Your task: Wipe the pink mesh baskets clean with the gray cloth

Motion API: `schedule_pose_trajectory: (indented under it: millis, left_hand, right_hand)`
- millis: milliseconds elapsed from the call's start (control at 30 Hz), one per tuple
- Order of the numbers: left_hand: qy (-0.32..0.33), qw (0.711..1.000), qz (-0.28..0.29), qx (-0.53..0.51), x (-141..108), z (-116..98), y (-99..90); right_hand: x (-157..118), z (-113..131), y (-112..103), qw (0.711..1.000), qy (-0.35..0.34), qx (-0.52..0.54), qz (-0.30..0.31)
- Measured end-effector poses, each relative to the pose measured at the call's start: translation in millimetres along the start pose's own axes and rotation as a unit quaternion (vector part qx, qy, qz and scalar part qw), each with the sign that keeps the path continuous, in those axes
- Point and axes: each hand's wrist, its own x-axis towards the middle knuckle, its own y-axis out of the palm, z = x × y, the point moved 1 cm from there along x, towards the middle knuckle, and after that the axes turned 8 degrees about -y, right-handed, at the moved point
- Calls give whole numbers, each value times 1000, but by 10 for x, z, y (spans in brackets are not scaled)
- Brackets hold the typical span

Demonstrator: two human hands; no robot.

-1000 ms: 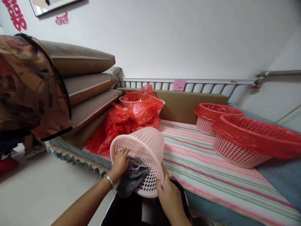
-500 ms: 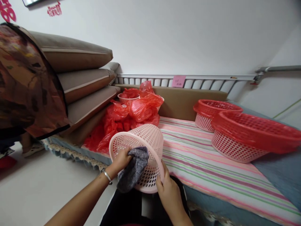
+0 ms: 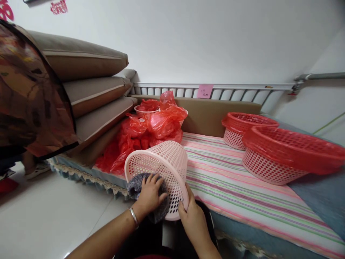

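A pink plastic basket (image 3: 172, 154) with round holes is tipped on its side in front of me, its mouth turned toward me. My right hand (image 3: 192, 216) grips the right side of its rim, thumb at the inner edge. On a speckled dark grey cloth (image 3: 134, 185) lies my left hand (image 3: 151, 194), palm down with the fingers spread. The cloth drapes over the lower left rim and partly into the basket; the hand hides its middle. A silver bangle circles my left wrist.
Red plastic bags (image 3: 161, 124) are heaped behind the basket. Two pink baskets lined with red bags, a nearer one (image 3: 272, 167) and a farther one (image 3: 234, 138), stand on the striped sheet (image 3: 242, 190). Stacked cushions (image 3: 94, 88) and patterned fabric (image 3: 35, 93) occupy the left.
My left hand has changed from a bunched grip on the cloth to spread fingers over it. The cloth has shifted left onto the rim. My right hand and the basket stay nearly in place.
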Motion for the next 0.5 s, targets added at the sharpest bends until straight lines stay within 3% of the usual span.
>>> schedule_pose_trajectory:
  millis: [67, 167, 233, 333, 500]
  left_hand:
    - [-59, 997, 29, 29, -103, 83, 233]
    - [-85, 995, 50, 17, -109, 235, 423]
    - [-86, 994, 61, -3, -51, 305, 439]
    - [-99, 992, 73, -40, 36, 346, 399]
    - [-82, 979, 117, -145, 1, 287, 370]
  right_hand:
    - [0, -33, 102, 998, 52, 39, 17]
    - [-47, -63, 388, 971, 138, 185, 61]
    - [-88, -58, 614, 943, 173, 267, 97]
    - [-110, -35, 874, 925, 193, 301, 128]
    - [-31, -68, 933, 935, 172, 292, 106]
